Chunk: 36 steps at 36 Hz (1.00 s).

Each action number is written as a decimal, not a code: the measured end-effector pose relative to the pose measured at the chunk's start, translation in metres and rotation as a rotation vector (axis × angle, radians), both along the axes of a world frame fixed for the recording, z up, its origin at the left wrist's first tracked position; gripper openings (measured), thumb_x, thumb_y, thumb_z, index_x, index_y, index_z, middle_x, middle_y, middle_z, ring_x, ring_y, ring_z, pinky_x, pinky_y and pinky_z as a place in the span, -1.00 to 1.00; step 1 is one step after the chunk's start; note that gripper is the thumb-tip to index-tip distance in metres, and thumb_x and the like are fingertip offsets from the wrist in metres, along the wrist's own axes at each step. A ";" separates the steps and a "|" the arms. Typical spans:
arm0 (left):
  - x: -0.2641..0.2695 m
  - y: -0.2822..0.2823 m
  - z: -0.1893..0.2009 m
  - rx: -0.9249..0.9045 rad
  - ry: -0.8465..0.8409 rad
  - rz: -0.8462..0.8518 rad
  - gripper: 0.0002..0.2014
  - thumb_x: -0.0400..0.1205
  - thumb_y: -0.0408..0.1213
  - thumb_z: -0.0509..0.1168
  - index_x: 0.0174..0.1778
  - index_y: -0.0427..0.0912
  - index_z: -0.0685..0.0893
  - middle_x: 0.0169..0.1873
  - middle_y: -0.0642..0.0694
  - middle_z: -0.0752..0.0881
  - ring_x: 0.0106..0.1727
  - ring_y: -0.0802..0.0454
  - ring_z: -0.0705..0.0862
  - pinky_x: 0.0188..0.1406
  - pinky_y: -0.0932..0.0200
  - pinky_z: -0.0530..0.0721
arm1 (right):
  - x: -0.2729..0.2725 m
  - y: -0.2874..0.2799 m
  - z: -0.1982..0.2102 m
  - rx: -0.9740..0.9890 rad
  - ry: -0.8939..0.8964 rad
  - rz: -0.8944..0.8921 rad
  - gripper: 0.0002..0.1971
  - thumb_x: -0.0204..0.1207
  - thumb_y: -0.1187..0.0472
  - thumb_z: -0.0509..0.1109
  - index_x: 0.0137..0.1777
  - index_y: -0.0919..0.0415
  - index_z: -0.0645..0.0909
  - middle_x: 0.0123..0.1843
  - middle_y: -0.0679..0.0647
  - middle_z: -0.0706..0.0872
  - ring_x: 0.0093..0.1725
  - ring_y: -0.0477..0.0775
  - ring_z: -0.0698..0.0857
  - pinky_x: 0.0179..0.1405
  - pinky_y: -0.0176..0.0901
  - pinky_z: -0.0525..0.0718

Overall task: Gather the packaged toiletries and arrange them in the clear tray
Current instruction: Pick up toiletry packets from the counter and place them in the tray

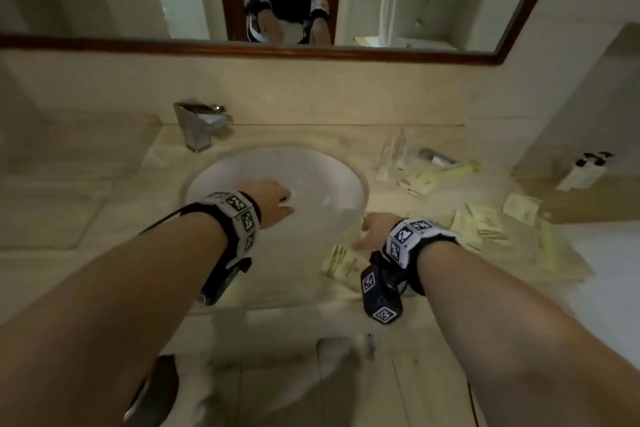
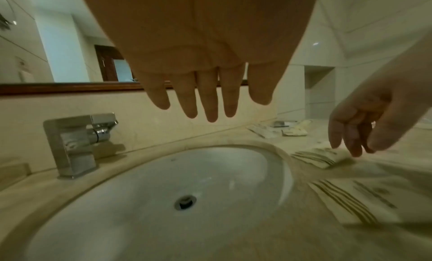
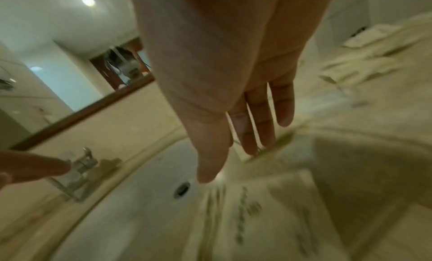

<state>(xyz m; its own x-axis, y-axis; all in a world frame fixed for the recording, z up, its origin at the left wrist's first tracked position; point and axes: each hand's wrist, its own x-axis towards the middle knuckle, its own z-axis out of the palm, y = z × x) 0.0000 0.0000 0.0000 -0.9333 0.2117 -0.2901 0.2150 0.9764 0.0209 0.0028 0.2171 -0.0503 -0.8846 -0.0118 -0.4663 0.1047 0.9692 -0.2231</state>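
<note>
Several cream packaged toiletries (image 1: 485, 225) lie scattered on the counter right of the sink. One cream packet (image 1: 341, 263) lies by the sink's front right rim, just under my right hand (image 1: 363, 232), which hovers flat with straight fingers and holds nothing. In the right wrist view my right hand (image 3: 245, 145) is above that blurred packet (image 3: 257, 218). My left hand (image 1: 284, 199) hangs open over the basin, and its fingers (image 2: 210, 106) are straight and empty. A blurred clear tray (image 1: 394, 152) stands at the back right with more packets (image 1: 436, 177) beside it.
The white sink basin (image 1: 242, 177) fills the counter's middle, with a chrome faucet (image 1: 199, 125) at its back left. A dark tube (image 1: 434, 156) lies near the tray. Pump bottles (image 1: 585, 170) stand far right. A framed mirror (image 1: 311, 48) runs along the wall.
</note>
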 end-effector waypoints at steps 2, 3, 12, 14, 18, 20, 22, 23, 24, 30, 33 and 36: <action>0.006 0.005 -0.010 -0.026 -0.052 0.012 -0.49 0.70 0.06 0.03 0.57 -0.03 0.31 0.60 0.00 0.29 0.54 -0.06 0.39 0.52 0.00 0.41 | 0.008 0.003 -0.019 -0.035 -0.057 -0.033 -0.43 0.40 -0.01 0.52 0.36 0.25 0.56 0.39 0.24 0.59 0.38 0.27 0.57 0.31 0.04 0.53; 0.009 0.006 -0.016 -0.033 -0.072 0.021 -0.49 0.70 0.07 0.03 0.57 -0.01 0.31 0.60 0.01 0.28 0.53 -0.06 0.41 0.51 0.00 0.43 | 0.012 0.003 -0.029 -0.036 -0.088 -0.043 -0.43 0.38 0.01 0.54 0.34 0.26 0.56 0.38 0.25 0.59 0.37 0.28 0.57 0.31 0.05 0.53; 0.024 0.011 -0.044 -0.023 -0.174 0.062 -0.50 0.70 0.07 0.04 0.55 0.00 0.33 0.55 -0.06 0.38 0.50 -0.10 0.45 0.48 -0.07 0.46 | 0.018 -0.006 -0.052 0.156 -0.076 0.035 -0.73 0.39 0.11 0.53 -0.06 0.25 0.60 -0.07 0.16 0.68 -0.10 0.16 0.66 -0.15 -0.17 0.58; 0.024 0.011 -0.047 -0.007 -0.190 0.067 -0.50 0.70 0.06 0.04 0.55 -0.02 0.33 0.55 -0.08 0.38 0.50 -0.11 0.44 0.49 -0.06 0.45 | 0.016 -0.007 -0.054 0.138 -0.036 0.008 -0.62 0.39 0.13 0.53 0.16 0.25 0.59 0.13 0.18 0.69 0.11 0.20 0.69 0.07 -0.08 0.67; 0.023 0.011 -0.048 0.068 -0.187 0.073 -0.48 0.70 0.04 0.06 0.57 -0.07 0.30 0.55 -0.11 0.38 0.51 -0.11 0.43 0.50 -0.04 0.43 | 0.014 -0.010 -0.046 -0.018 -0.058 -0.041 -0.61 0.51 0.28 0.39 0.32 0.30 0.50 0.27 0.25 0.65 0.16 0.23 0.66 0.03 -0.04 0.63; 0.022 0.011 -0.048 0.128 -0.172 0.085 -0.45 0.69 0.04 0.07 0.59 -0.07 0.25 0.54 -0.09 0.40 0.49 -0.10 0.45 0.49 0.00 0.44 | 0.012 -0.014 -0.038 -0.121 0.007 -0.014 -0.72 0.52 0.29 0.36 0.23 0.23 0.54 0.20 0.22 0.69 0.01 0.16 0.64 -0.15 -0.13 0.57; 0.022 0.008 -0.045 0.211 -0.153 0.113 -0.43 0.68 0.05 0.10 0.60 -0.07 0.21 0.52 -0.07 0.44 0.45 -0.09 0.50 0.45 0.04 0.46 | 0.010 -0.023 -0.027 -0.221 0.065 0.000 -0.82 0.52 0.25 0.36 0.11 0.11 0.55 0.18 0.16 0.71 0.03 0.15 0.66 -0.07 -0.14 0.57; 0.022 0.006 -0.043 0.257 -0.143 0.129 -0.42 0.68 0.03 0.12 0.61 -0.06 0.20 0.50 -0.06 0.46 0.44 -0.08 0.51 0.44 0.05 0.45 | 0.007 -0.030 -0.020 -0.276 0.092 0.006 -0.84 0.52 0.23 0.37 0.08 0.08 0.55 0.17 0.13 0.71 0.05 0.15 0.67 -0.05 -0.14 0.57; 0.021 0.004 -0.041 0.304 -0.135 0.142 -0.42 0.68 0.01 0.14 0.60 -0.06 0.21 0.49 -0.06 0.47 0.44 -0.08 0.51 0.43 0.06 0.44 | 0.006 -0.039 -0.011 -0.317 0.107 0.015 -0.84 0.53 0.22 0.37 0.09 0.09 0.56 0.16 0.11 0.71 0.05 0.14 0.67 -0.06 -0.14 0.56; 0.015 -0.040 -0.028 0.406 -0.054 0.229 -0.67 0.64 -0.21 0.26 0.32 -0.18 0.55 0.21 -0.19 0.66 0.22 -0.17 0.63 0.16 0.04 0.55 | -0.006 -0.097 0.022 -0.493 0.166 0.106 -0.77 0.58 0.26 0.33 0.21 0.21 0.59 0.20 0.18 0.70 0.02 0.07 0.63 -0.14 -0.26 0.49; 0.012 -0.078 -0.020 0.438 -0.044 0.276 -0.73 0.63 -0.23 0.29 0.22 -0.21 0.59 -0.03 -0.11 0.62 0.14 -0.17 0.63 -0.01 0.12 0.50 | -0.014 -0.129 0.026 -0.501 0.179 0.121 -0.73 0.58 0.20 0.33 0.25 0.23 0.58 0.25 0.15 0.69 0.06 0.06 0.63 -0.08 -0.21 0.52; 0.008 -0.122 -0.013 0.477 -0.040 0.341 -0.74 0.63 -0.23 0.28 0.20 -0.24 0.59 -0.09 -0.05 0.55 -0.02 -0.07 0.59 -0.08 0.20 0.46 | -0.022 -0.165 0.025 -0.446 0.112 0.145 -0.69 0.58 0.13 0.33 0.24 0.28 0.59 0.16 0.18 0.75 0.10 0.17 0.73 0.01 -0.12 0.62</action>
